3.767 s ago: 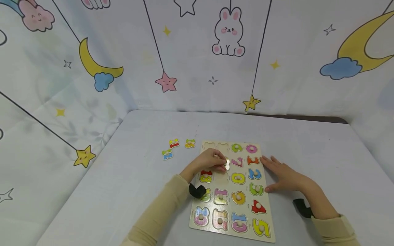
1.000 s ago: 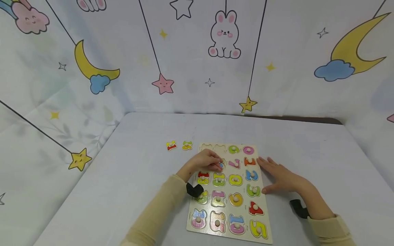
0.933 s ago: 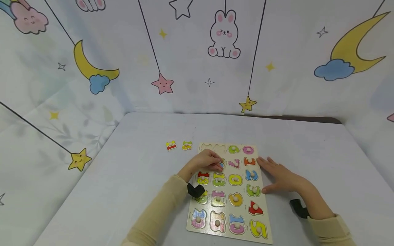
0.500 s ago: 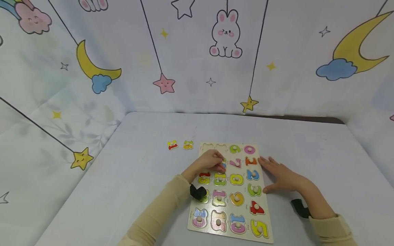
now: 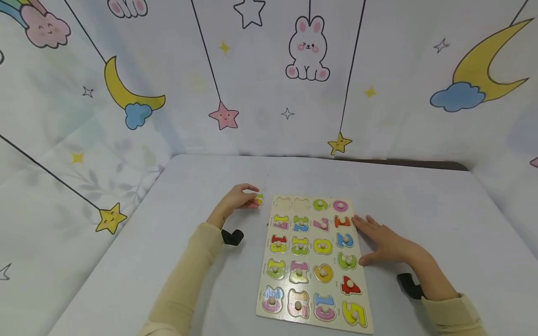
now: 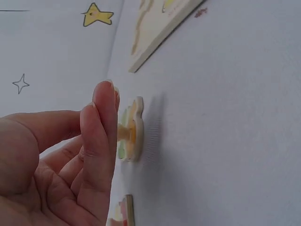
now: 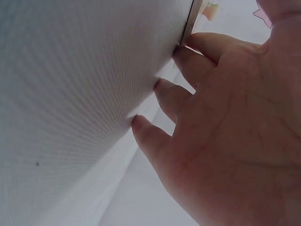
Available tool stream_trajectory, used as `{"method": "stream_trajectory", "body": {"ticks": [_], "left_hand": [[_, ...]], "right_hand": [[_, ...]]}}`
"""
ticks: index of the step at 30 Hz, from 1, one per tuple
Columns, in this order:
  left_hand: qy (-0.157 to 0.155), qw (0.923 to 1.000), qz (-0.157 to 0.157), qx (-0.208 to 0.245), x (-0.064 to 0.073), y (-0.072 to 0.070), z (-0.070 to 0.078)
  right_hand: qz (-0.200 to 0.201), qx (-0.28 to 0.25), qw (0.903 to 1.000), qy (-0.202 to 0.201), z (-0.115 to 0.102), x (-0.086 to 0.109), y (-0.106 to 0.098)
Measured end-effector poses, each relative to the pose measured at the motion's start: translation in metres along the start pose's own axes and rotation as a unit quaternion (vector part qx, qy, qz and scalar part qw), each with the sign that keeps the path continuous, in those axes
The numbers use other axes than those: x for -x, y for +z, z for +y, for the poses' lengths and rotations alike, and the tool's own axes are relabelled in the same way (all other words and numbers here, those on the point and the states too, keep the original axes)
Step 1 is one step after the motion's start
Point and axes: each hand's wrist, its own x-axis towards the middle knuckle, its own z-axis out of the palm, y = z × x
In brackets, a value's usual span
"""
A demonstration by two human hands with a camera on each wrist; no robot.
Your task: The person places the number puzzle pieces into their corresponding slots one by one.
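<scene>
My left hand [image 5: 237, 198], left of the board, pinches the knob of a green-and-orange number puzzle piece [image 5: 260, 199]. In the left wrist view, that piece [image 6: 135, 132] stands at the fingertips, with its shadow on the cloth beside it. A red-and-yellow number piece [image 6: 126, 211] lies close by; the left hand hides it in the head view. My right hand [image 5: 386, 242] rests with spread fingers at the right edge of the wooden number puzzle board [image 5: 313, 326]. The right wrist view shows its fingertips [image 7: 141, 123] against the cloth and the board's edge.
Knobbed number pieces such as the red 4 [image 5: 350, 284] fill most of the board. Two bare recesses [image 5: 284, 204] show at its far left corner. A white cloth covers the table [image 5: 420, 200], and a printed curtain [image 5: 260, 70] hangs behind.
My left hand has left the board and reached left to the green-and-orange piece. The blue-and-green 12 it was handling sits in its recess. The 13 went in earlier. My right hand stays put.
</scene>
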Motion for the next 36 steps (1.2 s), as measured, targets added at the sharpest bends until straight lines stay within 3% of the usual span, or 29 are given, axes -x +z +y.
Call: {"method": "stream_trajectory", "body": {"ticks": [3, 8, 13, 21, 27, 31, 36], "left_hand": [[-0.009, 1.0, -0.003, 0.001, -0.01, 0.004, -0.012], [-0.019, 0.9989, 0.001, 0.043, -0.017, 0.011, -0.02], [-0.039, 0.9962, 0.028, 0.072, -0.017, 0.009, -0.021], [-0.036, 0.9973, 0.039, 0.051, -0.016, 0.008, -0.014], [-0.015, 0.9979, 0.014, 0.061, -0.018, 0.031, 0.0], [-0.008, 0.9991, -0.018, 0.038, -0.021, 0.052, 0.007], [0.002, 0.9998, -0.017, -0.011, -0.026, 0.066, 0.004]], "right_hand": [[0.0, -0.002, 1.0, 0.001, 0.002, 0.0, 0.002], [0.004, 0.002, 1.0, 0.003, 0.002, 0.0, 0.003], [0.005, 0.008, 0.9999, 0.003, 0.001, 0.0, 0.001], [-0.002, 0.003, 0.9999, 0.011, 0.0, 0.0, -0.002], [0.0, -0.002, 0.9999, 0.011, 0.0, 0.001, -0.003], [-0.001, -0.008, 0.9999, 0.011, 0.001, 0.001, -0.003], [-0.005, -0.014, 0.9998, 0.011, 0.001, 0.0, -0.002]]}}
